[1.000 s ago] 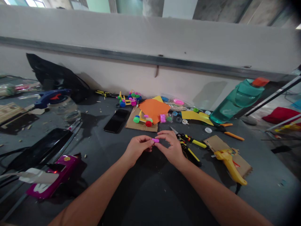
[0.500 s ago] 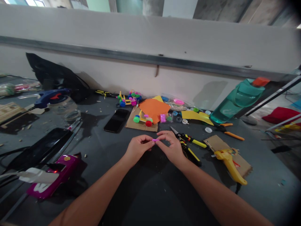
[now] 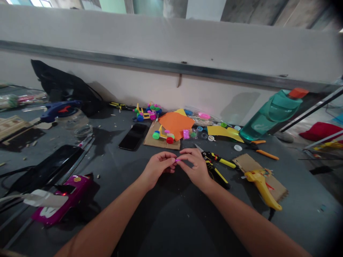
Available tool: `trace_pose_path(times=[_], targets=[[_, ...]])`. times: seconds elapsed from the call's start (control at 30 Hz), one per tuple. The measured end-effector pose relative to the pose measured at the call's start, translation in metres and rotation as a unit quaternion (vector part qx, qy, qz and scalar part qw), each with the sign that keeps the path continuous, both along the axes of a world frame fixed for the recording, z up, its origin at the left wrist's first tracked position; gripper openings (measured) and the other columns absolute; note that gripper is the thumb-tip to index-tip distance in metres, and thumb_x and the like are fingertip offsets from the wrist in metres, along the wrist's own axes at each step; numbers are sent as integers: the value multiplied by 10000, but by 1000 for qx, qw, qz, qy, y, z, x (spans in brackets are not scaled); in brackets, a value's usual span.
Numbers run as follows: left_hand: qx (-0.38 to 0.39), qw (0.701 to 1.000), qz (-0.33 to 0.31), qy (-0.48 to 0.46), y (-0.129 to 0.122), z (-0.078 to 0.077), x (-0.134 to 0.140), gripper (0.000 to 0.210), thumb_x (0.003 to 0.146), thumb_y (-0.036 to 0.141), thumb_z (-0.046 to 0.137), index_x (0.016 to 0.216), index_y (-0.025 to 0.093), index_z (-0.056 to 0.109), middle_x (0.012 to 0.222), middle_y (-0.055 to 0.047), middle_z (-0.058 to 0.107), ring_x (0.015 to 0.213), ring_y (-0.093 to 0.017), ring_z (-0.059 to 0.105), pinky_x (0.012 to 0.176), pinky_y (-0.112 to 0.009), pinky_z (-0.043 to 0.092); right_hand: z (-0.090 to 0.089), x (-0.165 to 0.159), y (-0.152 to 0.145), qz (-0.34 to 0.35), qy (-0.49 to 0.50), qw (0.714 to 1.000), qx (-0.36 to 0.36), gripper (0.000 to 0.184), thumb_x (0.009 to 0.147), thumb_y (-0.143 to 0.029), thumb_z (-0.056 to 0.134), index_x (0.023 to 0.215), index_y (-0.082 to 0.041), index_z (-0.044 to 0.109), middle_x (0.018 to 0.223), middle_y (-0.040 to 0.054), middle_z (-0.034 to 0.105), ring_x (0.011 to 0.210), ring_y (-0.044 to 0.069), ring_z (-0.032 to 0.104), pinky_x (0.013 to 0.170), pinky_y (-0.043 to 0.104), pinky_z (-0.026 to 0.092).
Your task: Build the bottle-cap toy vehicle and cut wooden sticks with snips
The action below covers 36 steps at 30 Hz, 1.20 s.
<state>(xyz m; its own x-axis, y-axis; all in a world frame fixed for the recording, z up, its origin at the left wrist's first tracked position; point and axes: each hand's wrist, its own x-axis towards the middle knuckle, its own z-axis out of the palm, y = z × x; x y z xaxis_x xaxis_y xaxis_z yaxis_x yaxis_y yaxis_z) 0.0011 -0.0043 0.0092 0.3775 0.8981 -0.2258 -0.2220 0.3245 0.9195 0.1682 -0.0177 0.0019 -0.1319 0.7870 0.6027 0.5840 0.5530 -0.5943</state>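
Note:
A small piece of purple modelling clay [image 3: 177, 160] is pinched between the fingertips of my left hand [image 3: 158, 166] and my right hand [image 3: 195, 165], just above the dark table. Both hands are closed on it, and fingers cover most of it. Beyond them, a little yellow toy vehicle [image 3: 162, 134] with green and red wheels stands on a cardboard piece [image 3: 152, 141]. A pink clay packet [image 3: 185, 134] lies beside an orange sheet [image 3: 175, 123]. Close by my right hand are yellow-and-black pliers [image 3: 218, 175] and another yellow-handled cutting tool [image 3: 223, 161].
A black phone [image 3: 133, 137] lies to the left of the cardboard. On the right are a yellow glue gun [image 3: 261, 187], orange-handled pliers [image 3: 264, 152] and a teal bottle [image 3: 269, 116]. A magenta power strip [image 3: 76, 192] and a blue glue gun [image 3: 57, 110] are at left.
The fingers of my left hand have shifted around the purple clay, with the lower fingers showing more. Less of the clay is visible now. My right hand has barely moved.

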Motion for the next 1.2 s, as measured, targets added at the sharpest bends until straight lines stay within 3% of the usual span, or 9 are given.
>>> trace_pose_path(times=[0.27,0.57,0.73,0.97,1.2], targets=[[-11,1000,9,-6,0,-1,0,270,750,354,638,900,131,616,759,-44,619,648,-104,558,623,-271,512,0,0,1,-11,4,1000,2,75,794,-268,606,816,-266,678,935,30,617,920,189,549,833,385,434],[5,1000,13,-12,2,-3,-2,275,689,252,702,933,152,622,798,-23,621,656,-91,570,626,-236,504,0,0,0,5,-17,1000,12,204,744,-295,655,946,-267,643,978,45,611,966,213,539,865,416,423],[-10,1000,17,-13,2,-3,-2,273,698,288,694,928,157,628,745,-14,615,641,-93,558,626,-257,512,0,0,1,-5,-16,1000,14,102,773,-280,627,867,-252,654,952,37,615,940,193,547,846,386,431],[-3,999,-12,39,0,2,1,222,674,330,702,743,127,650,659,-13,600,618,-94,544,615,-239,490,1,-1,0,-6,-9,1000,14,94,775,-273,621,860,-248,655,941,37,623,940,190,552,843,374,429],[36,996,23,83,1,1,2,211,672,325,692,748,133,649,676,-10,624,602,-93,550,602,-230,469,2,0,0,3,29,999,-34,61,786,-267,598,809,-233,644,926,43,627,940,193,558,859,379,421]])
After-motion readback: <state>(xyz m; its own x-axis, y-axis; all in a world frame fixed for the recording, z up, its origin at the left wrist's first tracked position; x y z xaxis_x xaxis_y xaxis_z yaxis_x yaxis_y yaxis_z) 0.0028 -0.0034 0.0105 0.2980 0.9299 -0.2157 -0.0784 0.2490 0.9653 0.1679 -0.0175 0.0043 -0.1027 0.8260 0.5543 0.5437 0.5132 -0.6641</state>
